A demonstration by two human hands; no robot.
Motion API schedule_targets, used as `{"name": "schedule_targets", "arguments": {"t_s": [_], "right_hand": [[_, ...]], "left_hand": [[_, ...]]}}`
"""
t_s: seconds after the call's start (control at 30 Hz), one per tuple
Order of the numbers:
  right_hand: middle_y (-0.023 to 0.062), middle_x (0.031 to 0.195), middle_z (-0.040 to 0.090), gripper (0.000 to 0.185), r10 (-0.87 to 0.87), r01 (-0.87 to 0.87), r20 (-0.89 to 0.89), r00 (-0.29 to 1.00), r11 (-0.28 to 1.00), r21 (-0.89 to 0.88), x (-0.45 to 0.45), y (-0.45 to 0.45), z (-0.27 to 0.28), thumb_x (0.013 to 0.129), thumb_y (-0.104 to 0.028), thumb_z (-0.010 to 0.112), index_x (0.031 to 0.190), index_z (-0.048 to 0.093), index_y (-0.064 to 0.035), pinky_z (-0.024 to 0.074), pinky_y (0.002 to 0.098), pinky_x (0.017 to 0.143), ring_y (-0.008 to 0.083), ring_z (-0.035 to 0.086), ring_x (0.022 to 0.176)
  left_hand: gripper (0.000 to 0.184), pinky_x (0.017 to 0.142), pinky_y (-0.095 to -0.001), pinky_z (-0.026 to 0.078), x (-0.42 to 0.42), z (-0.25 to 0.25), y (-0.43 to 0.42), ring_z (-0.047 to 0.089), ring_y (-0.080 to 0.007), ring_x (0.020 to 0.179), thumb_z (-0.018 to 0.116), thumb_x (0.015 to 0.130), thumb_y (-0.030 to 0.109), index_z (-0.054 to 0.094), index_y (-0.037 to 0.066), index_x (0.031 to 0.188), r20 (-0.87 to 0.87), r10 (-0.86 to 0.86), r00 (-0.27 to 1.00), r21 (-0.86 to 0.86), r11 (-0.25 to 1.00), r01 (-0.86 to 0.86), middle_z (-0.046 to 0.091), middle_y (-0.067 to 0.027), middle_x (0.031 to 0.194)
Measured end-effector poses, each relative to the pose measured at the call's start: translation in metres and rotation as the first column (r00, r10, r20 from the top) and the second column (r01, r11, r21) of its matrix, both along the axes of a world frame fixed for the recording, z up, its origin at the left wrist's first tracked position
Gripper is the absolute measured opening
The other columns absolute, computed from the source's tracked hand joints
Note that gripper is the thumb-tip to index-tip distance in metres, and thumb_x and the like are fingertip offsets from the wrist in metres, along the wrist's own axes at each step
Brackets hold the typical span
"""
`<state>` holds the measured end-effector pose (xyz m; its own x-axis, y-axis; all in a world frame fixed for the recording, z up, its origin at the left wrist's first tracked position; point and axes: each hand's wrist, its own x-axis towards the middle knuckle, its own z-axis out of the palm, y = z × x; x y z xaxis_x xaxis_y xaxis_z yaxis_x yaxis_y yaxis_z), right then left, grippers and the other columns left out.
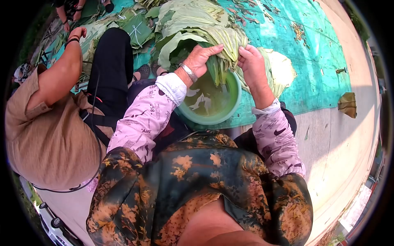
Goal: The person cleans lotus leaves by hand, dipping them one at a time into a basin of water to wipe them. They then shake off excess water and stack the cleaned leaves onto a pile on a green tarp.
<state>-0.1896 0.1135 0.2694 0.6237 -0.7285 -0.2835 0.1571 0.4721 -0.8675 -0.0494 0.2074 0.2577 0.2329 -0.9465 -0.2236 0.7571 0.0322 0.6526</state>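
Note:
Over a green plastic basin (pixel 236 102) of murky water, my left hand (pixel 200 59) grips the edge of a bundle of large pale-green leaves (pixel 219 37), thumb stretched along it. Closed in a pinch, my right hand (pixel 252 63) holds the gathered, pleated end of the same leaves. Some narrow leaf ends (pixel 217 71) hang below my hands towards the water. A big pile of leaves (pixel 180 18) lies just beyond the basin. To the right of it rests another folded pale leaf bundle (pixel 281 71), partly behind my right hand.
A teal tarp (pixel 316 69) covers the ground, with scattered dry leaf scraps (pixel 299 33). At my left sits a person in a brown shirt (pixel 57 139), close to my arm. String-tied leaf packets (pixel 135 33) lie ahead of that person. A brown folded piece (pixel 347 105) lies on the concrete.

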Motion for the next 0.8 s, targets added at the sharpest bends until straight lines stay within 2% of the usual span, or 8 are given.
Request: {"name": "schedule_targets", "arguments": {"t_s": [0.13, 0.23, 0.33, 0.43, 0.57, 0.67, 0.73, 0.8], "right_hand": [[0.0014, 0.081, 0.059, 0.009, 0.03, -0.03, -0.054, 0.998, 1.0, -0.006, -0.003, -0.004, -0.006, 0.083, -0.014, 0.052, 0.089, 0.054, -0.007, 0.0442, 0.0233, 0.063, 0.01, 0.056, 0.069], [0.0016, 0.082, 0.059, 0.009, 0.017, -0.024, -0.11, 0.994, 0.998, -0.065, -0.003, -0.005, -0.003, 0.083, -0.014, 0.053, 0.088, 0.055, -0.0073, 0.0448, 0.0243, 0.062, 0.0097, 0.056, 0.071], [0.0032, 0.084, 0.059, 0.013, 0.127, -0.131, -0.098, 0.987, 0.991, -0.038, -0.003, -0.006, -0.004, 0.081, -0.012, 0.056, 0.091, 0.055, -0.0049, 0.047, 0.0274, 0.065, 0.013, 0.057, 0.072], [0.0056, 0.094, 0.059, 0.025, 0.13, -0.139, 0.067, 0.989, 0.98, 0.144, 0.0, -0.001, 0.006, 0.08, -0.011, 0.057, 0.104, 0.052, -0.0026, 0.0478, 0.0305, 0.069, 0.016, 0.058, 0.08], [0.0092, 0.102, 0.058, 0.033, -0.06, 0.007, 0.302, 0.951, 0.985, 0.172, -0.002, -0.016, -0.002, 0.082, -0.007, 0.052, 0.114, 0.046, -0.0011, 0.047, 0.0345, 0.076, 0.0224, 0.058, 0.089], [0.0095, 0.104, 0.057, 0.03, 0.034, -0.059, 0.264, 0.964, 0.995, 0.086, -0.012, -0.033, -0.009, 0.084, -0.008, 0.049, 0.114, 0.046, -0.0021, 0.0481, 0.0342, 0.072, 0.0206, 0.059, 0.084], [0.0089, 0.094, 0.058, 0.024, -0.017, 0.009, 0.147, 0.989, 0.999, 0.052, -0.017, -0.038, -0.01, 0.084, -0.006, 0.051, 0.108, 0.048, -0.0014, 0.0469, 0.0308, 0.066, 0.0192, 0.059, 0.078], [0.0082, 0.092, 0.058, 0.023, -0.031, 0.032, 0.139, 0.99, 0.999, -0.006, -0.019, -0.042, -0.016, 0.084, -0.005, 0.052, 0.106, 0.049, -0.0013, 0.0462, 0.0286, 0.063, 0.0182, 0.058, 0.074]], "left_hand": [[0.038, 0.08, -0.0361, 0.05, -0.001, -0.002, 0.002, 0.059, -0.0219, 0.091, 0.06, 0.075, -0.001, 0.048, -0.004, 0.111, 0.089, -0.001, 0.996, 0.003, 1.0, 0.001, 0.058, -0.012, 0.103], [0.04, 0.079, -0.0367, 0.05, 0.0, -0.003, 0.001, 0.059, -0.022, 0.09, 0.059, 0.072, -0.005, 0.049, -0.004, 0.111, 0.053, 0.003, 0.999, 0.042, 0.999, -0.005, 0.058, -0.0121, 0.103], [0.04, 0.078, -0.0367, 0.051, 0.0, -0.002, 0.005, 0.06, -0.0222, 0.089, 0.059, 0.072, -0.006, 0.049, -0.004, 0.11, 0.096, -0.028, 0.995, 0.056, 0.998, 0.023, 0.058, -0.0122, 0.103], [0.039, 0.075, -0.037, 0.052, -0.003, -0.004, 0.004, 0.061, -0.0225, 0.086, 0.059, 0.071, -0.007, 0.05, -0.004, 0.109, 0.154, -0.031, 0.988, 0.026, 0.999, 0.027, 0.059, -0.0126, 0.101], [0.035, 0.073, -0.0391, 0.052, 0.002, -0.017, 0.003, 0.062, -0.0231, 0.082, 0.058, 0.072, -0.006, 0.052, -0.004, 0.106, 0.138, -0.046, 0.989, 0.062, 0.997, 0.038, 0.061, -0.0126, 0.095], [0.032, 0.073, -0.0407, 0.052, 0.011, -0.022, 0.002, 0.061, -0.0242, 0.082, 0.057, 0.072, -0.004, 0.053, -0.005, 0.104, -0.002, -0.013, 1.0, 0.147, 0.989, 0.013, 0.061, -0.0134, 0.094], [0.027, 0.074, -0.0418, 0.051, 0.018, -0.011, 0.002, 0.061, -0.0262, 0.081, 0.056, 0.069, -0.007, 0.056, -0.007, 0.096, -0.014, 0.093, 0.996, 0.193, 0.977, -0.089, 0.06, -0.0143, 0.088], [0.022, 0.075, -0.0436, 0.051, 0.037, -0.016, -0.002, 0.06, -0.0277, 0.082, 0.055, 0.07, -0.007, 0.057, -0.006, 0.092, -0.167, 0.162, 0.972, 0.234, 0.965, -0.121, 0.06, -0.0144, 0.088]]}}
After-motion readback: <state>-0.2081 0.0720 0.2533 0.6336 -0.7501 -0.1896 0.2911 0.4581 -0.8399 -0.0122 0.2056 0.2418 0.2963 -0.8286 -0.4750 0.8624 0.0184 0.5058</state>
